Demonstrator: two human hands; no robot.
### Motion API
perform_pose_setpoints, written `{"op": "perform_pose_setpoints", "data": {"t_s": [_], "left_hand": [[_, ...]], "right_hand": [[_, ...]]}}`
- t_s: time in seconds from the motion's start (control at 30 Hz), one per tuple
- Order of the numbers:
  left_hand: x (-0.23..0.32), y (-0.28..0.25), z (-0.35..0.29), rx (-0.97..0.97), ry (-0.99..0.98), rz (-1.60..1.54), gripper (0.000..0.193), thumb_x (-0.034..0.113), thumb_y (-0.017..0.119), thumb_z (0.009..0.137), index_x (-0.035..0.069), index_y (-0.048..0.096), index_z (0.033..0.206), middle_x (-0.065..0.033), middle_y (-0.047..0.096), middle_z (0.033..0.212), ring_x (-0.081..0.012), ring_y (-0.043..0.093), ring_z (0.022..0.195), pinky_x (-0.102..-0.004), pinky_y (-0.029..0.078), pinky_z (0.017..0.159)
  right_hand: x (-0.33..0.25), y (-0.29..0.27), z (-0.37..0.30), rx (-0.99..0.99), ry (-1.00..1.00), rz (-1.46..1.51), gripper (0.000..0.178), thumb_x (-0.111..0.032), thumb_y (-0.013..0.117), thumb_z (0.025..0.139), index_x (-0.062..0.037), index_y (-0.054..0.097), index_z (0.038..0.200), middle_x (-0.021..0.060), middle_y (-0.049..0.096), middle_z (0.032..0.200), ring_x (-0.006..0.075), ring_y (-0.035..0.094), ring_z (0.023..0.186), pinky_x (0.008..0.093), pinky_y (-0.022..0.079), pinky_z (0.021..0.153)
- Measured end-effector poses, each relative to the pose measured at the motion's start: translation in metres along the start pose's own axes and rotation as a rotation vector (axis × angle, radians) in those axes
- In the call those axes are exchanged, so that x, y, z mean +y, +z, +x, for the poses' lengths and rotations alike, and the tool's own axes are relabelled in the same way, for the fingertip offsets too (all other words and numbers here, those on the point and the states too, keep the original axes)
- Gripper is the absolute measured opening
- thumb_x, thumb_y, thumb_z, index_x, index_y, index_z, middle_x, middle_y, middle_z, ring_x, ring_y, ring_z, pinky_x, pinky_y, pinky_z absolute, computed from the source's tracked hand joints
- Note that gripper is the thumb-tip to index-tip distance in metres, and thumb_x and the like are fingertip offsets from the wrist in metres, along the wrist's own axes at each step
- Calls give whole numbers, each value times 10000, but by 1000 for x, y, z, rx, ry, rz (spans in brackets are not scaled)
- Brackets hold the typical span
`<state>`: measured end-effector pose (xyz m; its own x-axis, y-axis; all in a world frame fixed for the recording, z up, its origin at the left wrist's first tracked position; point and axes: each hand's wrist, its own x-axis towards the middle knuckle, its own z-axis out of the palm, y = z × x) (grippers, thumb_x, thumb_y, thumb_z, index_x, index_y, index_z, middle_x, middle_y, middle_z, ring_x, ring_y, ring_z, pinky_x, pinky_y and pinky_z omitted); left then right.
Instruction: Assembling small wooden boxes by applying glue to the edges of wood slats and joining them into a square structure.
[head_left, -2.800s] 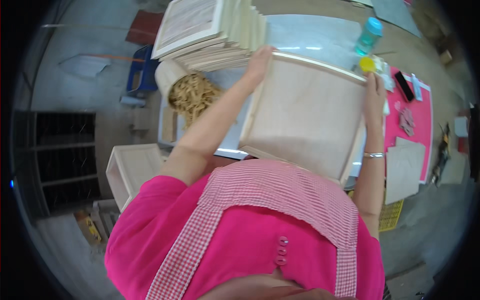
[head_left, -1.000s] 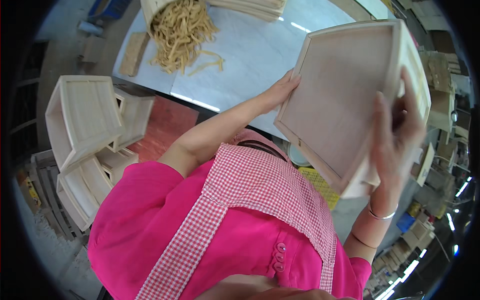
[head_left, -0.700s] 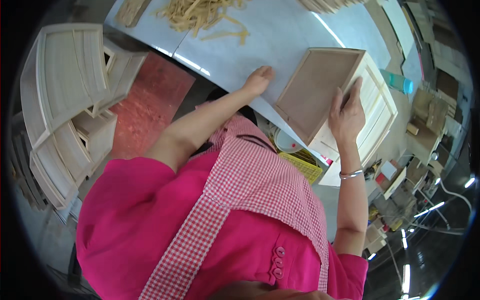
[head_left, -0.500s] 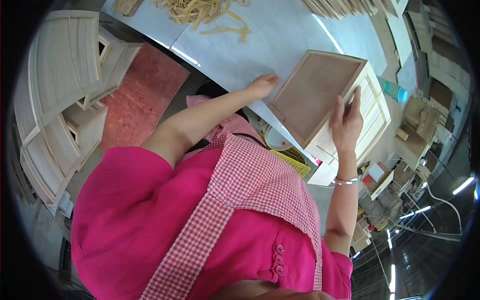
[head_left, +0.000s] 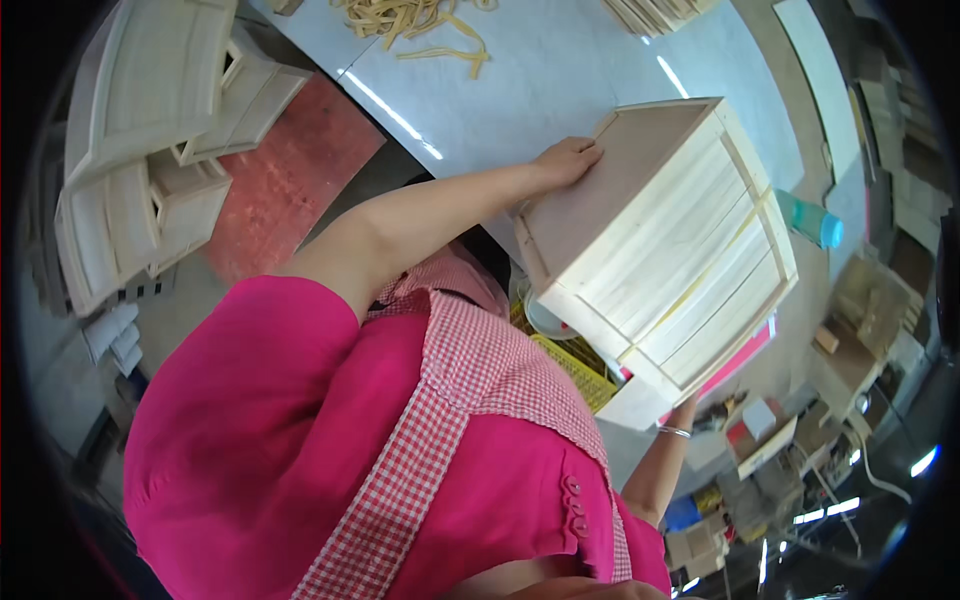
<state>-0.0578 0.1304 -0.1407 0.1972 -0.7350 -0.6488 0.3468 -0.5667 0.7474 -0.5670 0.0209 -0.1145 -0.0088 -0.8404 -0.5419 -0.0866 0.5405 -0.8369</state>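
A pale wooden box (head_left: 672, 235) with a recessed brown panel (head_left: 625, 160) is tilted at the table's near edge, its slatted side toward me. A thin yellowish strip (head_left: 712, 262) runs across that side. My left hand (head_left: 570, 163) is closed at the panel's left edge, fingers curled against the box. My right hand (head_left: 686, 410) is at the box's lower right end, its fingers hidden behind the box; a bracelet shows at the wrist.
A heap of flat tan strips (head_left: 410, 22) lies on the white table (head_left: 530, 90). Stacked thin boards (head_left: 660, 12) stand at the far side. A teal bottle (head_left: 815, 220) is right of the box. More wooden boxes (head_left: 150, 90) are stacked at left beside a red board (head_left: 295, 180). A yellow basket (head_left: 575, 372) sits below.
The box has tipped so its slatted side faces me more. My left hand has moved right onto its edge. My right hand has left its upper side and gone down behind its lower end.
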Motion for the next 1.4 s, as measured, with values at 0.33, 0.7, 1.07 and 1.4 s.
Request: {"op": "perform_pose_setpoints", "data": {"t_s": [0.33, 0.7, 1.07, 1.4], "left_hand": [[54, 26, -25, 117, -539, -485, 599, 491, 391, 976, 5, 498, 1308, -120, 587, 1224, -217, 581, 1079, -351, 431, 958], [55, 36, -49, 287, -332, -456, 582, 462, 402, 980, 4, 472, 1333, -122, 554, 1271, -219, 550, 1125, -351, 414, 981], [61, 51, -45, 276, -217, -513, 569, 433, 413, 984, 4, 446, 1357, -124, 522, 1317, -222, 518, 1171, -350, 397, 1003], [68, 33, -56, 312, -15, -541, 562, 407, 424, 988, 4, 422, 1379, -125, 492, 1359, -224, 490, 1213, -350, 382, 1023]], "right_hand": [[147, 31, 155, -299, 135, 250, 409, -175, 471, 989, 41, 438, 1335, 129, 585, 1171, 180, 579, 1002, 284, 467, 842], [164, 83, 188, -435, 152, 362, 436, -189, 475, 989, 34, 410, 1359, 132, 558, 1219, 190, 556, 1057, 294, 449, 884], [116, 73, 154, -417, 141, 333, 466, -203, 478, 989, 27, 381, 1382, 134, 531, 1266, 201, 532, 1112, 305, 431, 925], [39, 106, 95, -494, 90, 358, 494, -216, 481, 990, 21, 355, 1404, 136, 507, 1308, 210, 510, 1163, 314, 414, 963]]}}
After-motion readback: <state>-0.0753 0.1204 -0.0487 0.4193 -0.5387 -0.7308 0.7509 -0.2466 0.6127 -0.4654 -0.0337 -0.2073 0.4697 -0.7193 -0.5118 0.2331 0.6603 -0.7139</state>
